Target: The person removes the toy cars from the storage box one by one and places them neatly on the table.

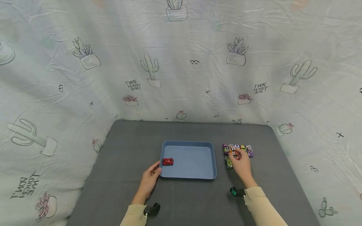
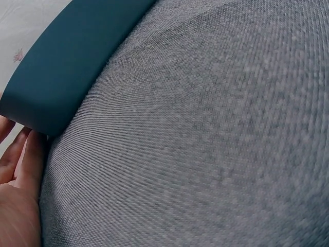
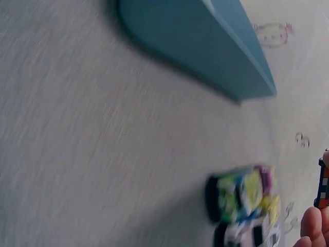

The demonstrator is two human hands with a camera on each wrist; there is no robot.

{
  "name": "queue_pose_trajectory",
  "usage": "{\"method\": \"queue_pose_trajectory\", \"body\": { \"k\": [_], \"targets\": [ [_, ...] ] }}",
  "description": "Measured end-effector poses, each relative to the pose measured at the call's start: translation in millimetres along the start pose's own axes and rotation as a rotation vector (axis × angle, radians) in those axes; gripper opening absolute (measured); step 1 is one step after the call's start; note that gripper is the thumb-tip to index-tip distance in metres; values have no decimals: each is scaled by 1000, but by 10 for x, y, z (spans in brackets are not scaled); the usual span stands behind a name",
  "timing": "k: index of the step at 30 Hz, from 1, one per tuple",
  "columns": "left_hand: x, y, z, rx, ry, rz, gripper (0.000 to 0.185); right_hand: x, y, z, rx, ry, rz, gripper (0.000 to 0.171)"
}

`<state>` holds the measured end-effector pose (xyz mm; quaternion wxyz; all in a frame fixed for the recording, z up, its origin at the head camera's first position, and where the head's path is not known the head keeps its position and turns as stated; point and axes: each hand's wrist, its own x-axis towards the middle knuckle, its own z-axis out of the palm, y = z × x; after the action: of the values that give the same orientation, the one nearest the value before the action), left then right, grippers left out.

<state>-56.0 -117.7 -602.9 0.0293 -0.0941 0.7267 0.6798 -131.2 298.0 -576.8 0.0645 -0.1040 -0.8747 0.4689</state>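
My left hand [image 1: 149, 179] rests at the near left corner of a blue tray [image 1: 188, 143], its fingers [image 2: 32, 159] touching the outer wall in the left wrist view. A red toy car [image 1: 168, 162] stands inside the tray by the left wall. Right of the tray, my right hand [image 1: 241, 164] pinches an orange toy car [image 3: 324, 181], lifted above the table in the right wrist view. Below and around this hand are several toy cars: a purple one [image 1: 225, 149], a green one [image 1: 228, 162] and a white-and-purple one [image 1: 249, 150]. The hand partly hides the row.
A grey cloth-covered table [image 1: 135, 141] lies under everything. Behind and beside it hangs a pale curtain [image 1: 198, 75] printed with cacti. Black wrist cameras [image 1: 152, 209] are strapped to both wrists.
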Motion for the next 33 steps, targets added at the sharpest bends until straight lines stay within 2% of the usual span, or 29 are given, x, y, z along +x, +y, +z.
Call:
{"method": "queue_pose_trajectory", "body": {
  "k": [9,13,17,23,27,33],
  "targets": [
    [-87,270,2,-5,-48,-19,47,-83,305,-201,-49,39,80,49],
    [-98,307,14,-1,-50,-36,46,-117,403,-244,-59,62,111,49],
    [-94,304,21,-2,-39,-35,46,-142,479,-255,-33,67,150,48],
    [-94,303,24,1,-35,-33,45,-162,589,-252,44,77,256,49],
    [-86,292,11,3,-34,-36,45,-157,604,-230,49,68,252,48],
    [10,22,-12,-10,-11,-41,46,-178,589,-213,56,62,238,44]
  ]
}}
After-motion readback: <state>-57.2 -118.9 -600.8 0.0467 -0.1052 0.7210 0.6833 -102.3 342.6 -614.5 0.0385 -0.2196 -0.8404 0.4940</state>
